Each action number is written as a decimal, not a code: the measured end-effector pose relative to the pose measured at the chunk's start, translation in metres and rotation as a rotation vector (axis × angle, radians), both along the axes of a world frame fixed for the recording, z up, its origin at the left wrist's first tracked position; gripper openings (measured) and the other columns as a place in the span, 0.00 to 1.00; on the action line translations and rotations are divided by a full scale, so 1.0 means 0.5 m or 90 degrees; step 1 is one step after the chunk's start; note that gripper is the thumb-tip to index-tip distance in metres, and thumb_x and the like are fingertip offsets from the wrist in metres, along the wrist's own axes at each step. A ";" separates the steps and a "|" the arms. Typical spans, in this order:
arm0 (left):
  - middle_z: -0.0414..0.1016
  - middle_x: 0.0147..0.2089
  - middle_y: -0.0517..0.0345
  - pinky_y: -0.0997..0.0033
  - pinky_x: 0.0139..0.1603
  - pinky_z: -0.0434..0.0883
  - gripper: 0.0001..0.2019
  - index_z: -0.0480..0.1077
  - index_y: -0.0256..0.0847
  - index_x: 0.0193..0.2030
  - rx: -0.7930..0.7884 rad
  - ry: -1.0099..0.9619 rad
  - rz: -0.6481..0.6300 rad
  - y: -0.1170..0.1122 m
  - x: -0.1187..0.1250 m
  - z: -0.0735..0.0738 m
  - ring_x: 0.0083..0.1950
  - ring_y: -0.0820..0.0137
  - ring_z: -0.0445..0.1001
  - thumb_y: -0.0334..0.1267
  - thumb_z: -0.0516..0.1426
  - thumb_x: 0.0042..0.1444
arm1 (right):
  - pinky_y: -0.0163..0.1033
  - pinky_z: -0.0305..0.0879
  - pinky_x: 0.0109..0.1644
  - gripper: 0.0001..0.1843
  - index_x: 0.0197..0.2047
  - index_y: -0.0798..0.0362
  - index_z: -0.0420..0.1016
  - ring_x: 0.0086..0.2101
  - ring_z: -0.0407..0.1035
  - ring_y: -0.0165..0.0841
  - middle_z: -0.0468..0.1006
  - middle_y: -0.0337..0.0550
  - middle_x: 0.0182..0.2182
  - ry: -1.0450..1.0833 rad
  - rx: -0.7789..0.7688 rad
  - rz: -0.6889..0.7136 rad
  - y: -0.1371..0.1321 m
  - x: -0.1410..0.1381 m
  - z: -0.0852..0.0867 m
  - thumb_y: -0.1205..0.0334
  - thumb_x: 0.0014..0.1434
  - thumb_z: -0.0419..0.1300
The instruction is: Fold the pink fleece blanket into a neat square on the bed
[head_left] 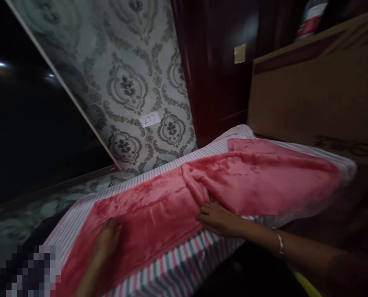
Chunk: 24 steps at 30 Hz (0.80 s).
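Note:
A pink plush cloth [165, 202], soft and shiny, lies spread lengthwise over a cover with pink, white and grey stripes [167, 264]. Wrinkles bunch up at its middle, just above my right hand [217, 218]. That hand's fingers are bent and closed on the near edge of the plush, and a thin bracelet circles the wrist. My left hand [108, 237] rests on the plush towards its left end. Its fingers point down into the fabric and are dim and blurred, so their grip is unclear. Whether the plush is a garment or a blanket cannot be made out.
Behind the striped cover rises a patterned wall [128, 82] bearing a paper label [150, 119] marked 277. A dark red door panel [214, 82] stands beside it. At the right is a large cardboard box [314, 95], with a bottle [312, 18] above. A black glossy panel [32, 115] fills the left.

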State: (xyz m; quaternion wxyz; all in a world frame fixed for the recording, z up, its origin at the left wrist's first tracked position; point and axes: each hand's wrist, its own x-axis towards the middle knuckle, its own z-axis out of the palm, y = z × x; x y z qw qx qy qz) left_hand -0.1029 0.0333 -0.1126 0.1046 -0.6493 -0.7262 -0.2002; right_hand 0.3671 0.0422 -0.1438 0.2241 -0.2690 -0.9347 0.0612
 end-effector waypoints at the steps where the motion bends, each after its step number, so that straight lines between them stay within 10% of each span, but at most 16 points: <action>1: 0.80 0.51 0.48 0.56 0.62 0.71 0.18 0.75 0.40 0.45 -0.015 -0.010 -0.047 0.044 0.045 -0.010 0.56 0.57 0.76 0.42 0.50 0.53 | 0.41 0.63 0.47 0.12 0.49 0.53 0.75 0.43 0.68 0.36 0.75 0.48 0.41 0.026 -0.011 0.005 0.001 0.012 0.010 0.61 0.65 0.56; 6: 0.75 0.61 0.43 0.54 0.68 0.64 0.24 0.72 0.34 0.56 -0.089 -0.020 -0.186 0.213 0.258 -0.029 0.66 0.57 0.68 0.44 0.47 0.59 | 0.42 0.68 0.51 0.15 0.52 0.53 0.76 0.45 0.71 0.37 0.78 0.50 0.46 0.239 0.011 -0.160 0.071 0.164 0.030 0.61 0.65 0.54; 11: 0.68 0.66 0.38 0.50 0.67 0.63 0.28 0.67 0.28 0.63 -0.079 0.082 -0.195 0.269 0.374 -0.046 0.69 0.56 0.64 0.42 0.40 0.65 | 0.44 0.72 0.50 0.18 0.48 0.53 0.79 0.43 0.75 0.39 0.82 0.49 0.44 0.336 0.007 -0.635 0.177 0.456 0.036 0.67 0.57 0.55; 17: 0.69 0.66 0.39 0.46 0.65 0.64 0.29 0.69 0.31 0.63 -0.033 0.175 -0.166 0.273 0.383 -0.097 0.69 0.54 0.64 0.40 0.39 0.65 | 0.44 0.66 0.57 0.25 0.57 0.62 0.76 0.52 0.72 0.44 0.78 0.59 0.52 0.317 -0.071 -0.952 0.221 0.716 0.068 0.70 0.59 0.49; 24: 0.75 0.60 0.41 0.49 0.62 0.69 0.31 0.73 0.34 0.57 0.071 0.119 -0.223 0.332 0.307 -0.166 0.63 0.53 0.71 0.50 0.40 0.60 | 0.46 0.66 0.56 0.26 0.60 0.59 0.74 0.55 0.70 0.48 0.74 0.61 0.56 0.220 -0.257 -1.065 0.307 0.795 0.042 0.64 0.59 0.56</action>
